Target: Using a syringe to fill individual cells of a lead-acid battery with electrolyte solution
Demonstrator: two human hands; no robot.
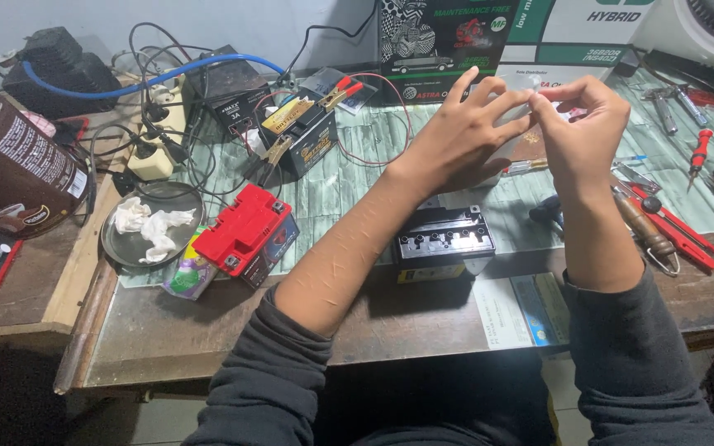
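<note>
Two bare hands are raised above the workbench [423, 322], fingertips meeting over a small black battery [444, 239]. Left hand [464, 136]: fingers spread and extended, thumb and forefinger tips closing toward the right hand. Right hand [580, 124]: fingers curled, pinching something small and pale at the meeting point; what the item is cannot be told at this size. Whether the left hand shares the grip also cannot be told.

The black battery sits upright near the front edge of the bench, directly below the hands, its top row of ports exposed and nothing attached to it. By that evidence, work on this unit appears to be at an early or middle stage, with the small item not yet brought down to it.

Nearby: a red-topped battery [245, 231] lies tilted to the left, beside a round metal dish [113, 239] holding crumpled white tissue. Farther back, another battery [303, 128] carries clamps and leads. Red-handled pliers [679, 235] rest at the right.
</note>
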